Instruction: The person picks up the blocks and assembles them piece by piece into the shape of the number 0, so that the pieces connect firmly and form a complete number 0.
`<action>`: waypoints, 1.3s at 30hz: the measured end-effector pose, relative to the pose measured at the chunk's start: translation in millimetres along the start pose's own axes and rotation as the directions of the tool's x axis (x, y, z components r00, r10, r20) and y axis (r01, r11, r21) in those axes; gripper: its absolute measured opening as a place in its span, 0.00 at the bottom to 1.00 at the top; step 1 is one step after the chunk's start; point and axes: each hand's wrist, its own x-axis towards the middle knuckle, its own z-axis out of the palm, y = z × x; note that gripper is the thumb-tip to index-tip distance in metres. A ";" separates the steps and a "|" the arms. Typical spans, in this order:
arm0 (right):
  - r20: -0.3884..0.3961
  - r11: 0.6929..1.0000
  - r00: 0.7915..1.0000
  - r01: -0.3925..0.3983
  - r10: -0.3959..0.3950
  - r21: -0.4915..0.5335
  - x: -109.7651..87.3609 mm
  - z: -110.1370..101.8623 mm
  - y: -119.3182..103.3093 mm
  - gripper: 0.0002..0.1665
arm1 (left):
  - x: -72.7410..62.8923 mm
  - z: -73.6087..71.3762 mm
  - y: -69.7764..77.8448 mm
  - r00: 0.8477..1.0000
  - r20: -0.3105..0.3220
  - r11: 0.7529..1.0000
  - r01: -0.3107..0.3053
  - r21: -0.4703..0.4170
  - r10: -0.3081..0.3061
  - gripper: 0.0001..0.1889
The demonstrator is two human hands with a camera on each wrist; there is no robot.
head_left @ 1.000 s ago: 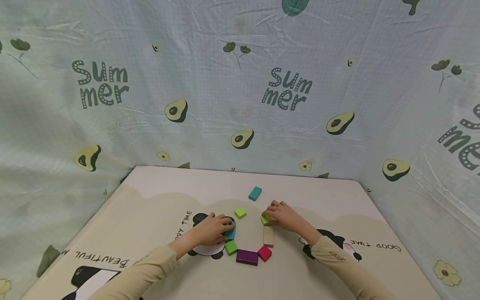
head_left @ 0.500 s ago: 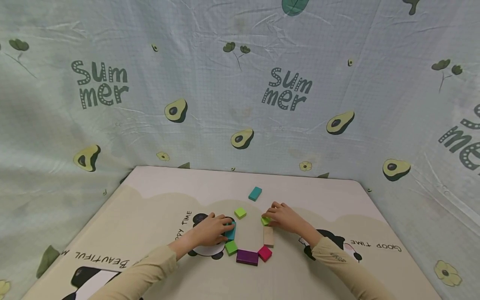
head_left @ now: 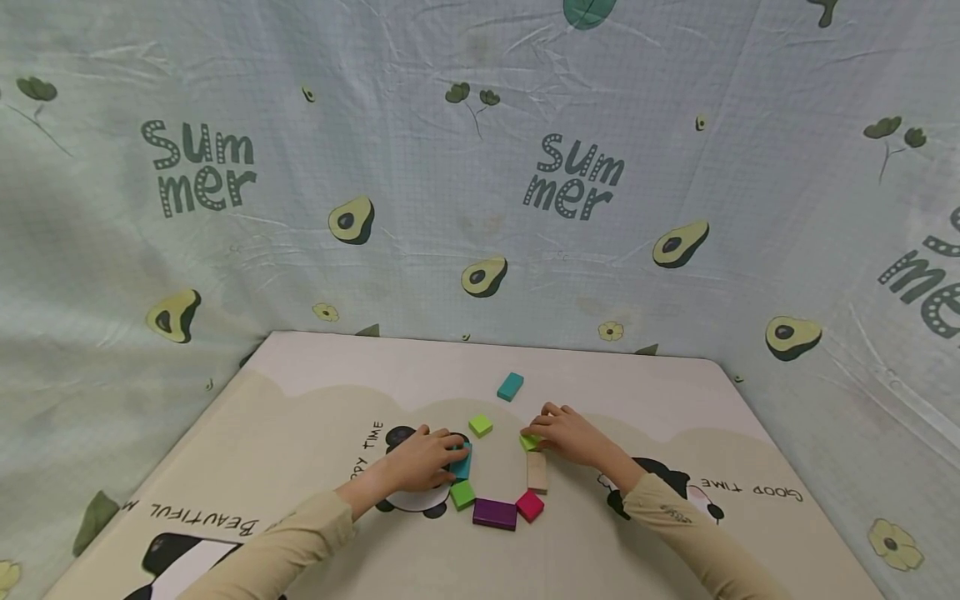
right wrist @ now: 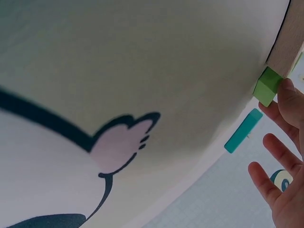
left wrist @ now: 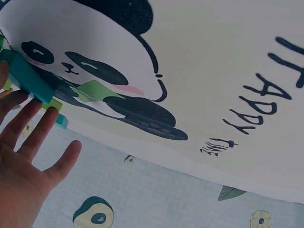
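Observation:
In the head view several blocks lie in a U-shaped outline on the table. My left hand (head_left: 423, 460) holds a teal block (head_left: 462, 463) by its ends, thumb on the near side; the left wrist view shows the fingertips against this teal block (left wrist: 31, 78). My right hand (head_left: 567, 433) pinches a lime green block (head_left: 529, 442) at the far end of a bare wooden block (head_left: 537, 472). The green block (right wrist: 268, 87) touches that wood in the right wrist view. A green block (head_left: 462, 496), a purple block (head_left: 494, 514) and a red block (head_left: 529, 506) form the near side.
A loose lime green block (head_left: 481, 426) sits beyond the left hand, apart from the outline. Farther back lies a second teal block (head_left: 511, 387). The table (head_left: 330, 358) has panda prints, and a printed cloth (head_left: 420, 167) hangs behind and around it.
The lime green block under my right hand has shifted slightly left and now sits against the wooden block's far end. My left hand and the other blocks stay put.

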 end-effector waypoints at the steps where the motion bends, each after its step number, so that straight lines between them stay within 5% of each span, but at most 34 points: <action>1: -0.001 1.000 1.000 -0.001 0.001 0.000 -0.1 0.1 0.0 0.17 | 0.1 0.2 -0.1 1.000 0.001 1.000 0.001 -0.001 -0.001 0.21; 17: -0.032 1.000 0.999 0.008 -0.009 -0.022 -1.2 -4.1 -0.8 0.19 | 0.7 2.0 -1.6 1.000 -0.013 1.000 -0.001 0.000 0.001 0.22; 28: -0.127 1.000 0.992 0.014 -0.017 -0.024 -9.8 -7.7 -0.1 0.20 | -0.5 2.0 -1.3 1.000 -0.013 1.000 0.003 -0.003 -0.003 0.21; 39: -0.087 1.000 0.996 -0.010 0.009 -0.010 -16.7 -7.3 -15.2 0.21 | -0.1 2.9 -1.0 1.000 -0.014 1.000 -0.001 0.010 0.001 0.22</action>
